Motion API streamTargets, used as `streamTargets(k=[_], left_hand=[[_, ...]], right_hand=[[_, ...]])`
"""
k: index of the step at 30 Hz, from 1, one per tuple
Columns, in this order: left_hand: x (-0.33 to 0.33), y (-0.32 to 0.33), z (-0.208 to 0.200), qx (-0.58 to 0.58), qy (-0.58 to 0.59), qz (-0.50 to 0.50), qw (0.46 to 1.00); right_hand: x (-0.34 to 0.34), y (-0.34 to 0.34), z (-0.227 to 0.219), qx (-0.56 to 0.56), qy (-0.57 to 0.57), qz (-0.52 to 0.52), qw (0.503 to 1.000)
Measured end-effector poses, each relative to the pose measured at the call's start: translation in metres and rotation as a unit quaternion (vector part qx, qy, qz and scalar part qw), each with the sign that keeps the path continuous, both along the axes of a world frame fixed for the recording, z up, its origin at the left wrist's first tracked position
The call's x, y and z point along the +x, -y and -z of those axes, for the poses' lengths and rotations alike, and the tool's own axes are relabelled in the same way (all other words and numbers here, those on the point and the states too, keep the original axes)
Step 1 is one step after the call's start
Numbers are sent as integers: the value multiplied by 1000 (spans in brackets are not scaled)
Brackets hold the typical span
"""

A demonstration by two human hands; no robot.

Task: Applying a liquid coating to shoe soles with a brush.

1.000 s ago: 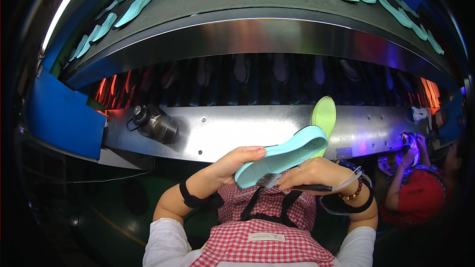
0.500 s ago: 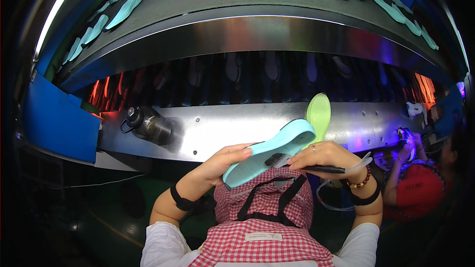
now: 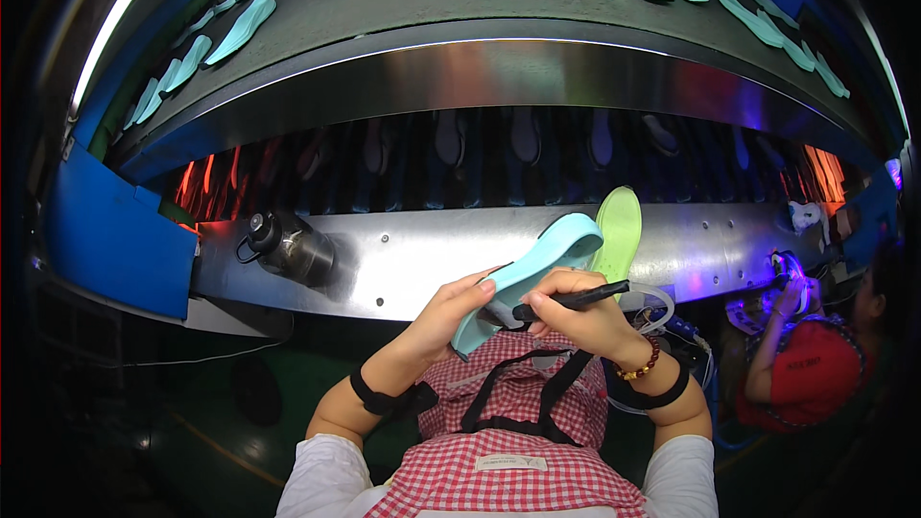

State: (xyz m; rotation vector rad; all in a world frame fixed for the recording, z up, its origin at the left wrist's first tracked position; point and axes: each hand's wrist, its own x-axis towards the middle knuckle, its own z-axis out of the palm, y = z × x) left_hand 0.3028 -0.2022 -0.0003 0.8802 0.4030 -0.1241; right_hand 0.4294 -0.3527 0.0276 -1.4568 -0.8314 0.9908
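A light-blue shoe sole (image 3: 540, 264) is tilted in front of me, its hollow inner side turned toward me. My left hand (image 3: 455, 313) grips its left edge, thumb on the rim. My right hand (image 3: 593, 324) is closed round the black handle of a brush (image 3: 593, 296). The brush's head end reaches into the lower part of the sole, where the fingers and the sole wall partly hide the bristles. A clear hose (image 3: 662, 295) loops beside that hand. Just behind the sole, a lime-green sole-shaped piece (image 3: 619, 232) lies on the metal ledge.
A dark bottle (image 3: 286, 247) stands on the left of the metal ledge (image 3: 384, 273). Above, a dark conveyor belt (image 3: 384, 0) carries several light-blue soles. Soles also show in the dark opening below it. At the right, a person in red (image 3: 806, 364) works under violet light.
My right hand has turned and drawn nearer, swinging the brush handle upward to the right. The sole has tipped more upright, and my left hand has moved slightly right with it.
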Motion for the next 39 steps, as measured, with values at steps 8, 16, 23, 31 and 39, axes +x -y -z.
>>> streamTargets(k=[8, 16, 23, 31, 39], left_hand=[[0, 1, 17, 104, 28, -21, 994], [4, 5, 14, 103, 22, -32, 994], [6, 10, 19, 172, 2, -53, 984], [6, 10, 18, 169, -4, -65, 983], [6, 5, 26, 48, -2, -97, 994]], right_hand=[[-1, -9, 5, -51, -81, 57, 994], [1, -8, 7, -49, -66, 109, 991], [5, -4, 18, -10, -9, 138, 990], [18, -1, 37, 26, 103, 207, 972], [28, 6, 42, 124, 42, 282, 950]])
